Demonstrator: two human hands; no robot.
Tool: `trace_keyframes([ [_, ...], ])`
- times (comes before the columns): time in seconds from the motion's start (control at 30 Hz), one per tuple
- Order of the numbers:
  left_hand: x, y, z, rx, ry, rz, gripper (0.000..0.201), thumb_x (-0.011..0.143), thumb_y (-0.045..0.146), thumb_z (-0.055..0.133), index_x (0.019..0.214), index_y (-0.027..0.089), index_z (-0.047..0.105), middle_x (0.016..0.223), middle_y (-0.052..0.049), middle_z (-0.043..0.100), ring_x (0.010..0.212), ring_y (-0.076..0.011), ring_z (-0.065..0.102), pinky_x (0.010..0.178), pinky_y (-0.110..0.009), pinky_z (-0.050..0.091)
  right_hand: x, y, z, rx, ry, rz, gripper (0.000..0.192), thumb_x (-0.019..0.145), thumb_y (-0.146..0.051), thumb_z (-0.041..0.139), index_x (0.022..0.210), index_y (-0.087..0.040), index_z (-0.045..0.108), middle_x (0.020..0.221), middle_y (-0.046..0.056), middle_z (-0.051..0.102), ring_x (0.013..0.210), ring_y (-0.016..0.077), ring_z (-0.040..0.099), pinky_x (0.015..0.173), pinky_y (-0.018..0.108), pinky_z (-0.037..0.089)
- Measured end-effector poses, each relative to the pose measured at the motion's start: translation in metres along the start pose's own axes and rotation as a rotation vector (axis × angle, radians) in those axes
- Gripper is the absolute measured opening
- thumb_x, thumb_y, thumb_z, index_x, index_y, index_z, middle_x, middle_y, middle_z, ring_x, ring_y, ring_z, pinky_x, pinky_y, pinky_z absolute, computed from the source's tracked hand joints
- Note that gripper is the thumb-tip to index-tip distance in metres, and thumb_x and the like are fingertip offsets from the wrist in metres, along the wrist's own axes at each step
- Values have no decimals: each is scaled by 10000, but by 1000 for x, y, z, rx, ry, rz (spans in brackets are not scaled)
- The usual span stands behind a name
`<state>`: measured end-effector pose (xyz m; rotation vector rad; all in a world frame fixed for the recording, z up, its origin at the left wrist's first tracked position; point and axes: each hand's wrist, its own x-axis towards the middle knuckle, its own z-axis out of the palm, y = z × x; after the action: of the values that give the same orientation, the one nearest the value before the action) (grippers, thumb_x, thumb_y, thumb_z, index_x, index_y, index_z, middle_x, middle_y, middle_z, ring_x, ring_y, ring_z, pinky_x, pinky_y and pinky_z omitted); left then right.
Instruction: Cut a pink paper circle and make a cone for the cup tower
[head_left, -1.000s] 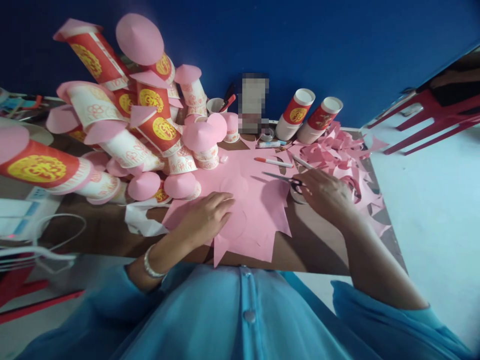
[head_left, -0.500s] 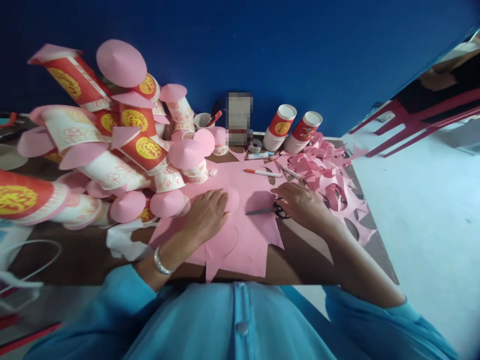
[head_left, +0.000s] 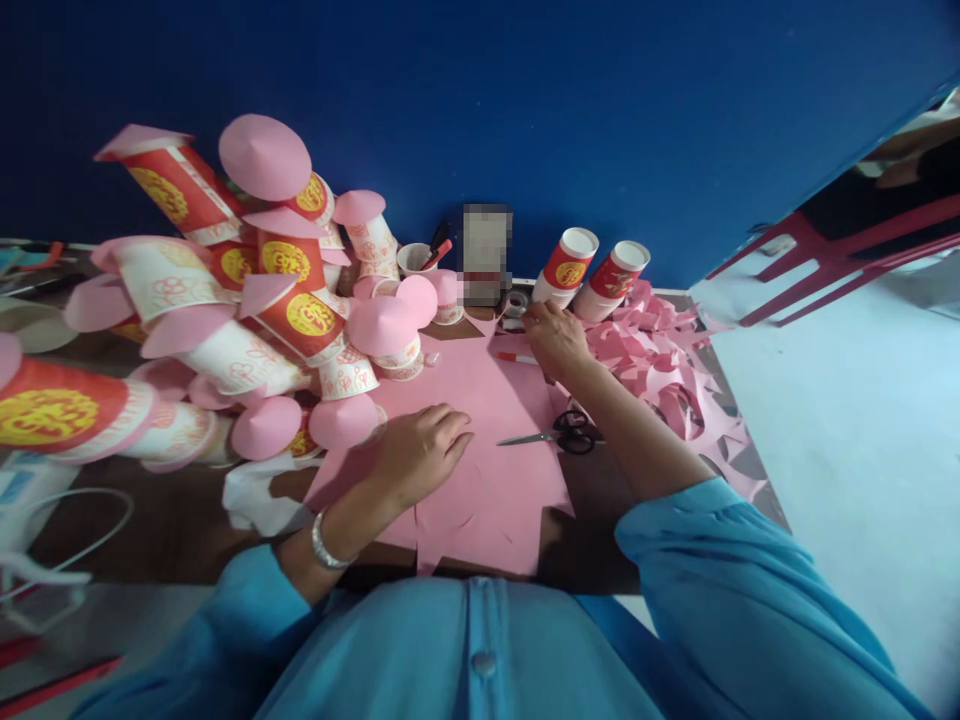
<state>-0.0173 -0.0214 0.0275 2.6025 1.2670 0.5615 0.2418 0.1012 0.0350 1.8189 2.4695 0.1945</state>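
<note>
My left hand (head_left: pixel 424 452) lies on the pink paper (head_left: pixel 487 500), its fingers stretched out and slightly bent, with no object showing in them. My right hand (head_left: pixel 556 342) reaches to the back of the table, its fingers curled down over the right end of a small white-and-blue tube (head_left: pixel 513 324). Most of that tube is hidden by the fingers. Black-handled scissors (head_left: pixel 574 433) lie untouched below my right forearm, blades pointing left. An orange-tipped white marker (head_left: pixel 516 357) rests on the paper beside my right wrist.
Paper-cup figures with pink cone hats (head_left: pixel 307 315) crowd the left side. Two red-and-white cup stacks (head_left: pixel 574 258) stand behind my right hand, beside a roll of tape (head_left: pixel 516 300). Pink paper offcuts (head_left: pixel 667 360) pile up at right. A pen cup (head_left: pixel 415 258) stands near the blue wall.
My right hand has left the scissors and moved up and back to the tube. My left hand stays on the pink paper. The view has shifted slightly.
</note>
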Motion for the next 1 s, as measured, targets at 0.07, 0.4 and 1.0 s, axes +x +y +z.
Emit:
trace_keyframes([
  [0.07,0,-1,0,-15,22,-18,43,963,202,660,997,197,686,918,-29,762,834,-204,745,721,-319,564,1,0,-2,8,7,18,370,1027,-102,383,1173,-94,723,1235,223,685,1183,339,571,896,424,487],
  [0.4,-6,-4,4,-417,233,-151,403,891,210,762,1256,199,590,1048,-39,725,651,-88,665,603,-211,577,-77,-21,-5,995,177,-99,231,951,-258,627,1157,-196,711,1067,87,759,837,184,693,732,301,584],
  [1.0,-1,2,0,-697,307,-210,158,915,319,751,1003,189,737,806,-13,748,637,-96,654,558,-185,539,-108,-63,11,1923,-201,149,405,843,-460,828,1117,-170,755,824,31,744,743,137,726,732,311,662],
])
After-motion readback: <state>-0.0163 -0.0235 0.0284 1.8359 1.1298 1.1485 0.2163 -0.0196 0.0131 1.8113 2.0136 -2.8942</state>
